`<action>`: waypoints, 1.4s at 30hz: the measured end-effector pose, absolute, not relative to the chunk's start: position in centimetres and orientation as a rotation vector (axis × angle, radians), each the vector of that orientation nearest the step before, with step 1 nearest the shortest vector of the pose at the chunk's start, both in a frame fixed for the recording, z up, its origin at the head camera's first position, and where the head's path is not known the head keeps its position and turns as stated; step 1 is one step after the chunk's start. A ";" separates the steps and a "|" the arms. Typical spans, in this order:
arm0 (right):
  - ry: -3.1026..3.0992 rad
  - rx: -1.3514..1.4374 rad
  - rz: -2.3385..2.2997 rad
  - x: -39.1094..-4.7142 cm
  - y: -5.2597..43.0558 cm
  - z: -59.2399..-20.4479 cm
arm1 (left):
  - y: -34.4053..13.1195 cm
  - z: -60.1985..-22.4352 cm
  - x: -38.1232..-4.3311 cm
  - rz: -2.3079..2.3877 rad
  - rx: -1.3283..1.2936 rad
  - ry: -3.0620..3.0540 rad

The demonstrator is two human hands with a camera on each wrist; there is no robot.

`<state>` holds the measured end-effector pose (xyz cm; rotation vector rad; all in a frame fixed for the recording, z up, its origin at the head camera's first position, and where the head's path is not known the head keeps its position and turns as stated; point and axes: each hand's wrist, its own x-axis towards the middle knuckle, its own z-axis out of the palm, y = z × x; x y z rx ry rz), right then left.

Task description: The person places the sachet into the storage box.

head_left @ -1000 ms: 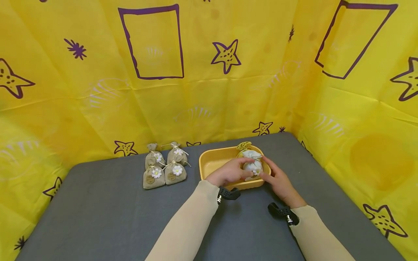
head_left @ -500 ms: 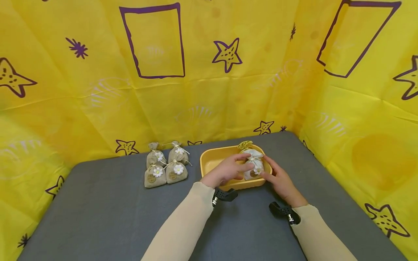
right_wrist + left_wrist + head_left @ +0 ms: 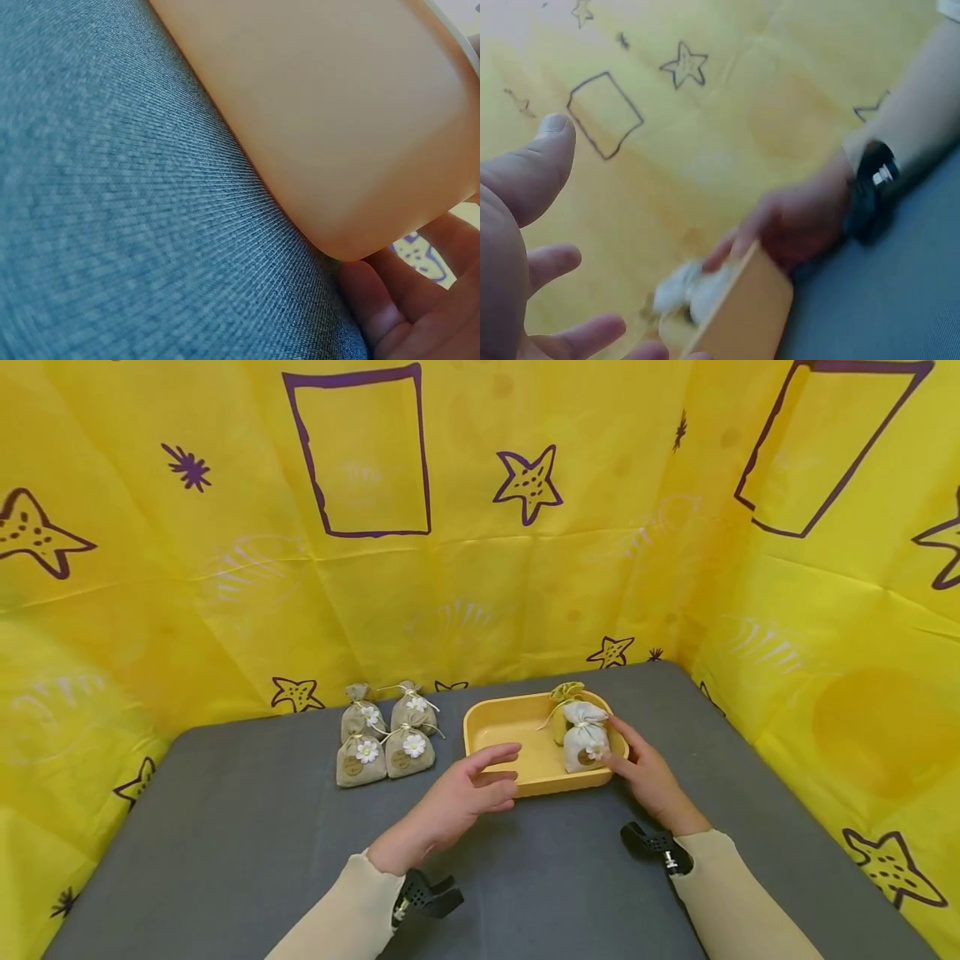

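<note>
Tray left side: bare floor in the yellow tray (image 3: 525, 747), open from above, low walls around.
Tray right side: pale pouch (image 3: 587, 747) and, just behind, mustard pouch (image 3: 567, 692) take the room.
Right approach: right hand (image 3: 654, 783) holds that end, blocks it.
Near-left rim: left hand (image 3: 450, 797) overlaps it in head view; contact unclear.
Left of tray: narrow gap, then four tan pouches (image 3: 393, 745), packed.
Far side: yellow backdrop (image 3: 480, 568) limits reach.

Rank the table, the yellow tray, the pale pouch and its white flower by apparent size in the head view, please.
Largest to smallest:
1. Table
2. Yellow tray
3. Pale pouch
4. White flower
</note>
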<state>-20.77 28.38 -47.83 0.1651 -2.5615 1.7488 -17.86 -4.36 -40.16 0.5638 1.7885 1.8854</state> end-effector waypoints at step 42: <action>-2.580 0.151 1.742 -20.6 28.3 -47.7 | -25.8 -44.9 -23.2 1.809 0.145 2.376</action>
